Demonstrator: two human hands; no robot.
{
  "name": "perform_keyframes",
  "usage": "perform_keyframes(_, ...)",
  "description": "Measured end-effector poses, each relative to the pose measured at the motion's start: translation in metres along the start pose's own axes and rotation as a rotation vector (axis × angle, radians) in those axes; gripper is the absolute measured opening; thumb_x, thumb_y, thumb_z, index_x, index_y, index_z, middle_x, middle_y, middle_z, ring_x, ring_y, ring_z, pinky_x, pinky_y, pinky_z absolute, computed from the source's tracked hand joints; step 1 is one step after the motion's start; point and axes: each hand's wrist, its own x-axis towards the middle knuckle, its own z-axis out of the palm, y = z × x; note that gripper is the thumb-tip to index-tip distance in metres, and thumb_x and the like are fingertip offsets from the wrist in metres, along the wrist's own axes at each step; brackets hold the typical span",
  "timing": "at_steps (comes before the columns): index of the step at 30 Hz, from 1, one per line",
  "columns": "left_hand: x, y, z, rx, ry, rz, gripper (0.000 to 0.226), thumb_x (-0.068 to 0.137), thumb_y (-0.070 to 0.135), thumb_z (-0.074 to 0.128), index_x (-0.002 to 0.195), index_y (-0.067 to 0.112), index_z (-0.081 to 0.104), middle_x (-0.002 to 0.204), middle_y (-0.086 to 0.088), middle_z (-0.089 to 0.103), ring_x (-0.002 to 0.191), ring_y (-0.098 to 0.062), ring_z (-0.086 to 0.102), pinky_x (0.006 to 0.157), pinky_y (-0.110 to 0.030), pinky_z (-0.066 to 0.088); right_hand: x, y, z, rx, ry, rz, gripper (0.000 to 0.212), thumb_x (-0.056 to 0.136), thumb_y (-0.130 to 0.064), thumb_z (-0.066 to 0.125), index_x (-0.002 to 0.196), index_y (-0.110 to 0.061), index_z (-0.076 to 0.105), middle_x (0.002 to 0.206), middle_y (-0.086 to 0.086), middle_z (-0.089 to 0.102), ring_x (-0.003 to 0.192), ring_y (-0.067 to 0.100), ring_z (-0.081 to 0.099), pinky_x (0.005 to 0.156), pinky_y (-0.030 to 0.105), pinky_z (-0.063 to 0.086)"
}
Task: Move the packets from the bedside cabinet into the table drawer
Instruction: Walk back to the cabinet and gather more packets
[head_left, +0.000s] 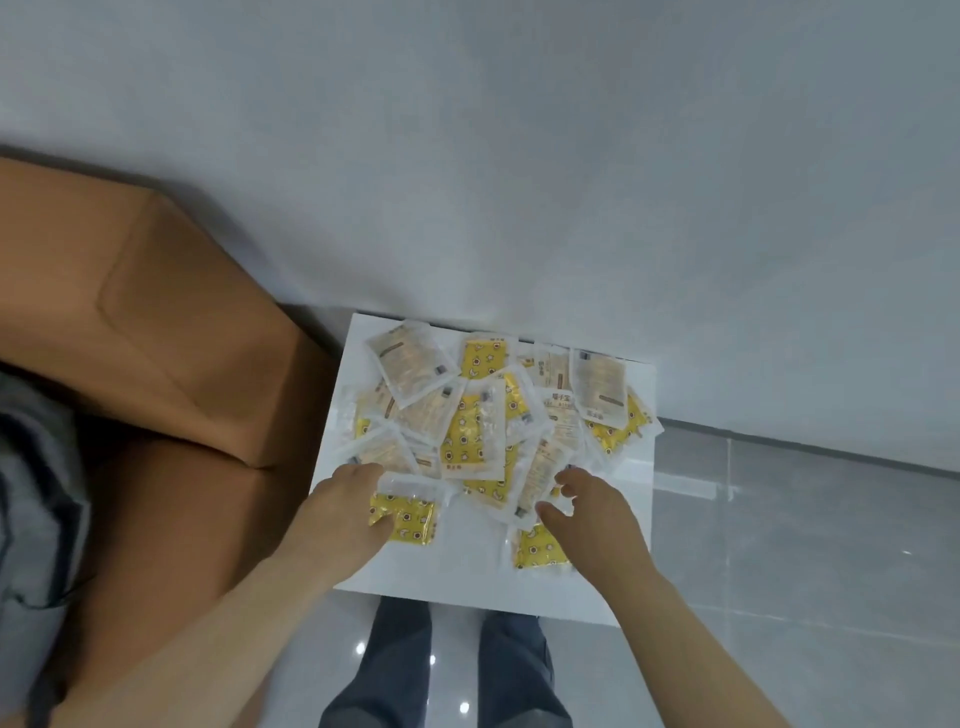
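Your left hand pinches yellow printed plastic packet, lower ctr of frame, on white cabinet top. Right hand fingers curl on packet pile; grip: cannot tell.

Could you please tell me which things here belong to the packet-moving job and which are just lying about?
Job: packets, bedside cabinet, left hand, right hand.
Lying about: brown upholstered bed, grey fabric.
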Motion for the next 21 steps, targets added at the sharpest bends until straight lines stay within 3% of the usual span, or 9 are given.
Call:
perform_keyframes(5,0.017,-0.016,0.016,-0.011,0.093,-0.017,0.062,0.077,0.036,0.072,0.129,0.014,0.046,0.131,-0.004,0.048,0.120,-0.023,0.046,0.099,-0.033,0.041,0.017,0.004,0.024,0.067,0.051,0.060,0.058,0.088,-0.037,0.062,0.137,-0.017,0.038,0.127,0.002,0.055,0.113,0.020,0.055,0.085,0.027,0.043)
perform_keyframes(11,0.037,-0.024,0.029,0.139,0.048,-0.055,0.111,0.068,0.055,0.075,0.150,0.014,0.012,0.156,-0.008,0.014,0.143,-0.028,0.015,0.113,-0.042,0.028,0.025,0.001,0.047,0.151,0.115,0.081,0.084,0.083,-0.040,0.068,0.147,-0.020,0.018,0.137,0.001,0.049,0.120,0.024,0.054,0.093,0.040,0.050)
perform_keyframes(16,0.050,-0.024,0.042,0.252,0.106,-0.066,0.127,0.056,0.067,0.076,0.149,0.012,0.009,0.142,-0.009,0.024,0.130,-0.028,0.029,0.106,-0.042,0.035,0.031,-0.010,0.060,0.383,0.231,0.139,0.089,0.073,-0.038,0.078,0.142,-0.020,0.024,0.135,0.003,0.047,0.118,0.028,0.054,0.092,0.049,0.052)
perform_keyframes(21,0.057,-0.023,0.047,0.230,0.144,-0.084,0.126,0.054,0.066,0.079,0.147,0.012,0.013,0.135,-0.009,0.026,0.123,-0.027,0.031,0.104,-0.040,0.037,0.035,-0.024,0.070,0.428,0.270,0.207,0.097,0.067,-0.043,0.082,0.140,-0.014,0.024,0.139,0.008,0.041,0.120,0.031,0.051,0.089,0.045,0.051)
